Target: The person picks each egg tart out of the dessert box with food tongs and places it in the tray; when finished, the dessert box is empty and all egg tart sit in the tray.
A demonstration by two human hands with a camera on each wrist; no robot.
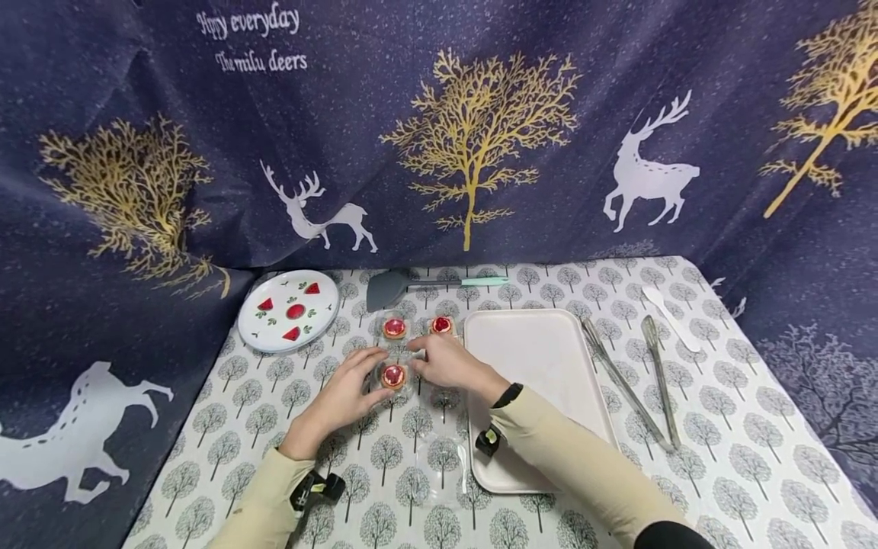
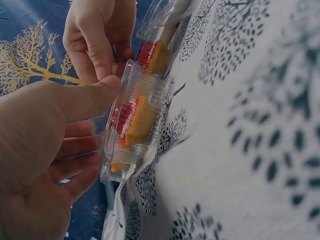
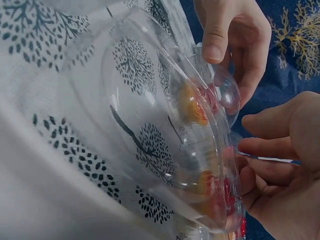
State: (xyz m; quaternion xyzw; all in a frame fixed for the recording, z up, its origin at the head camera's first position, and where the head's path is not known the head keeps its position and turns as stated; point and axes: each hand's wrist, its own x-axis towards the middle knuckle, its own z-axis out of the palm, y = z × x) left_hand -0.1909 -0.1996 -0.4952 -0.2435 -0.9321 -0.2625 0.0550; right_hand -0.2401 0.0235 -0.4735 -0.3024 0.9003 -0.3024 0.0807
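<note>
Left hand (image 1: 343,396): thumb and fingers pinch the clear plastic clamshell tray (image 1: 411,358), steadying it.
Right hand (image 1: 449,364): fingers curled on its far edge.
3 red-topped tarts (image 1: 394,376): seated in the tray's cups.
Beyond: grey spatula (image 1: 387,288).

Beige sleeves (image 1: 583,457), black wrist-worn cameras (image 1: 488,441)

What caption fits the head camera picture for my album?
Two hands, left hand and right hand, hold a clear tart box beside a tray.
</note>
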